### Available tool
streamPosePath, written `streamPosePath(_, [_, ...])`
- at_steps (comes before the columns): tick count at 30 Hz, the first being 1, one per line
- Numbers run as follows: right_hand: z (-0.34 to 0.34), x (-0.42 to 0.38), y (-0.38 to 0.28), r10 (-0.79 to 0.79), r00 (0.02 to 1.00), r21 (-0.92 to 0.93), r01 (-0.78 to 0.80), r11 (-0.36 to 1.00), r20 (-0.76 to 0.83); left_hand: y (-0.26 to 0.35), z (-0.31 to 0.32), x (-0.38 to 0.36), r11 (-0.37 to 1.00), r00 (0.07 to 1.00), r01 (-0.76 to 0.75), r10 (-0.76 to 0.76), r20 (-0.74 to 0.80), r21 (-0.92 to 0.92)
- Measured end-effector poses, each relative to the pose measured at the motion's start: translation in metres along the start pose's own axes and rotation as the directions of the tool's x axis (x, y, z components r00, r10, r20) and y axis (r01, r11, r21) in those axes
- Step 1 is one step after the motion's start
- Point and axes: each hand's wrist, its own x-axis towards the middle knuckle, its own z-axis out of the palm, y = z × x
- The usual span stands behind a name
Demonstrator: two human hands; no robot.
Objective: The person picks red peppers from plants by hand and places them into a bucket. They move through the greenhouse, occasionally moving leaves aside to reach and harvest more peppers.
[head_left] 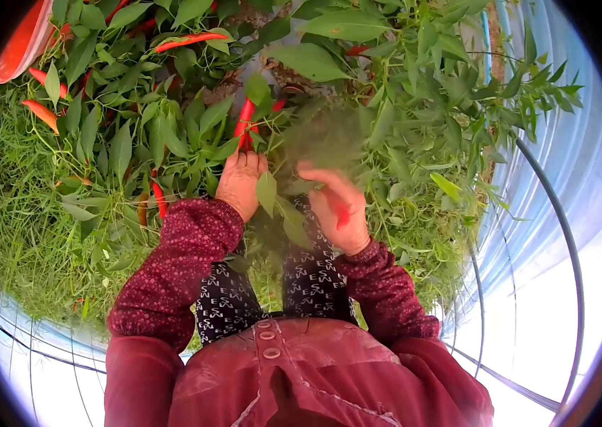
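Note:
Red chili peppers [244, 122] stand upright among the leaves at the centre, and the curled fingers of my left hand [241, 183] close round their lower ends. To its right, my right hand [340, 210] is curled in, with a red chili pepper [343, 215] showing against the palm. The rest of that pepper is hidden by the fingers. Green pepper leaves [267, 192] hang between the two hands. A blurred patch covers the foliage just above my right hand.
More red peppers [190, 40] hang on the plants at upper left, with an orange one [42, 114] lower. A red container [22, 43] stands at the top left corner. Grass [37, 213] grows on the left. Plastic sheeting [564, 142] and a curved pipe [570, 242] line the right.

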Motion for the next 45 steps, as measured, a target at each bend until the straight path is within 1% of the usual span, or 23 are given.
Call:
streamPosePath(2, [-0.004,0.03,0.001,0.24,0.965,0.163,-0.255,0.953,0.106,0.018,0.001,-0.011,1.0,0.999,-0.012,0.013,-0.052,0.016])
streamPosePath(3, [0.001,0.039,0.015,0.239,0.965,0.164,-0.255,0.953,0.107,0.027,0.002,-0.015,1.0,0.995,-0.018,0.017,-0.096,-0.01])
streamPosePath(5, [0.02,0.053,0.054,0.125,0.949,-0.472,0.027,0.881,0.288,0.037,0.005,-0.02,0.999,0.994,-0.043,0.045,-0.098,0.025])
streamPosePath(6, [0.026,0.061,0.06,0.128,0.948,-0.472,0.026,0.881,0.291,0.042,0.0,-0.02,0.999,0.995,-0.041,0.043,-0.096,0.022])
streamPosePath(8, [0.036,0.072,0.074,0.367,0.745,-0.726,0.221,0.651,0.556,0.051,-0.009,-0.023,0.978,0.963,0.066,-0.011,0.27,-0.197])
streamPosePath(9, [0.036,0.072,0.079,0.309,0.685,-0.682,0.372,0.63,0.66,0.057,-0.003,-0.03,0.975,0.989,0.037,-0.004,0.148,-0.218])
streamPosePath(10, [0.04,0.071,0.089,0.312,0.679,-0.678,0.372,0.634,0.664,0.058,0.001,-0.033,0.974,0.988,0.042,-0.007,0.155,-0.222])
streamPosePath(12, [0.045,0.064,0.117,0.173,0.69,-0.673,0.565,0.477,0.703,0.058,0.001,-0.038,0.939,1.0,0.017,-0.013,0.013,-0.344])
streamPosePath(14, [0.044,0.058,0.123,0.137,0.714,-0.69,0.58,0.432,0.686,0.047,-0.009,-0.041,0.88,0.991,0.014,0.049,0.12,-0.475])
streamPosePath(17, [0.041,0.048,0.126,0.128,0.729,-0.692,0.558,0.457,0.672,0.025,-0.031,-0.047,0.537,0.968,0.06,0.175,0.18,-0.841])
streamPosePath(18, [0.039,0.042,0.132,0.024,0.791,-0.689,0.517,0.509,0.611,0.01,-0.035,-0.047,0.386,0.973,0.095,0.157,0.166,-0.918])
streamPosePath(19, [0.036,0.038,0.138,-0.079,0.842,-0.675,0.48,0.56,0.533,0.002,-0.026,-0.045,-0.117,0.958,0.284,0.077,0.276,-0.952])
streamPosePath(21, [0.022,0.032,0.115,-0.041,0.82,-0.664,0.491,0.565,0.571,-0.028,-0.033,-0.027,-0.524,0.929,0.241,-0.117,0.35,-0.817])
streamPosePath(24, [0.005,0.024,0.102,0.0,0.783,-0.6,0.477,0.642,0.622,-0.049,-0.008,0.003,-0.46,0.751,0.423,-0.303,0.586,-0.781])
streamPosePath(28, [-0.002,0.01,0.081,-0.022,0.865,-0.7,0.42,0.578,0.501,-0.022,0.031,0.027,-0.363,0.573,0.726,-0.15,0.806,-0.584])
streamPosePath(30, [-0.003,0.008,0.079,0.008,0.881,-0.717,0.379,0.585,0.473,-0.026,0.04,0.036,-0.434,0.662,0.721,0.202,0.721,-0.54])
streamPosePath(31, [-0.005,0.007,0.08,-0.011,0.887,-0.674,0.358,0.646,0.461,-0.023,0.045,0.038,-0.44,0.666,0.718,0.206,0.717,-0.54])
streamPosePath(33, [-0.007,0.009,0.078,-0.02,0.896,-0.636,0.331,0.697,0.444,-0.013,0.045,0.04,-0.632,0.841,0.512,0.228,0.491,-0.582])
streamPosePath(36, [-0.007,0.011,0.075,-0.098,0.883,-0.629,0.401,0.666,0.46,0.016,0.045,0.05,-0.731,0.734,0.479,0.029,0.679,-0.487])
streamPosePath(37, [-0.006,0.009,0.078,-0.09,0.891,-0.615,0.377,0.693,0.445,0.012,0.058,0.054,-0.596,0.747,0.563,0.07,0.661,-0.572])
streamPosePath(42, [-0.003,0.006,0.082,-0.082,0.905,-0.619,0.348,0.704,0.416,0.025,0.061,0.043,-0.581,0.731,0.502,-0.11,0.673,-0.64])
streamPosePath(44, [-0.001,0.007,0.08,-0.049,0.901,-0.656,0.35,0.669,0.431,0.033,0.061,0.039,-0.638,0.725,0.239,-0.383,0.572,-0.732])
streamPosePath(45, [0.0,0.007,0.079,-0.053,0.902,-0.657,0.352,0.667,0.429,0.035,0.039,0.034,-0.74,0.726,0.123,-0.387,0.568,-0.661])
